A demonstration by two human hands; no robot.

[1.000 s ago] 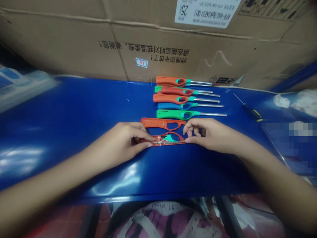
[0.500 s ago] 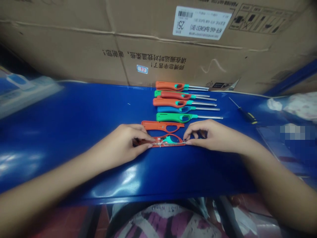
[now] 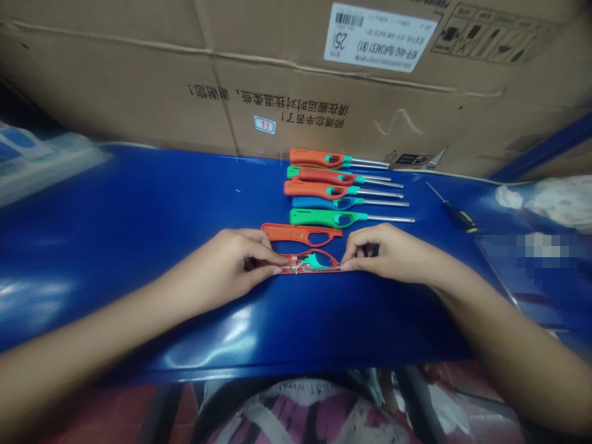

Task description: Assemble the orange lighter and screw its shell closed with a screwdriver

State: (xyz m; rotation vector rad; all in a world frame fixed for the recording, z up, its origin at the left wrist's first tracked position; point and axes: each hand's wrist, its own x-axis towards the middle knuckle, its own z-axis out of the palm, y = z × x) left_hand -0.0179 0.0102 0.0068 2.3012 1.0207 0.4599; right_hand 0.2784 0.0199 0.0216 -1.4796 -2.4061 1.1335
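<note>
Head view showed, at centre frame, the left hand (image 3: 245, 259) clamped on the open orange casing (image 3: 300, 255) and the right hand (image 3: 374, 246) pinching what looked like a thin wire (image 3: 324, 269), seemingly to steady the inner parts (image 3: 317, 261).

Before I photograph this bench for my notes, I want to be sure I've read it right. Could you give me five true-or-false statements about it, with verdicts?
1. The left hand is on an open orange shell with parts inside. True.
2. The other shell half lies nearer the person than that one. False: the other shell half lies farther away.
3. A teal trigger sits in the shell with the parts. True.
4. The right hand grips the screwdriver. False: the screwdriver lies on the table; this hand's fingertips are at the shell's right end.
5. In the row of lighters with metal barrels, the nearest to the person is a green lighter. True.
</note>
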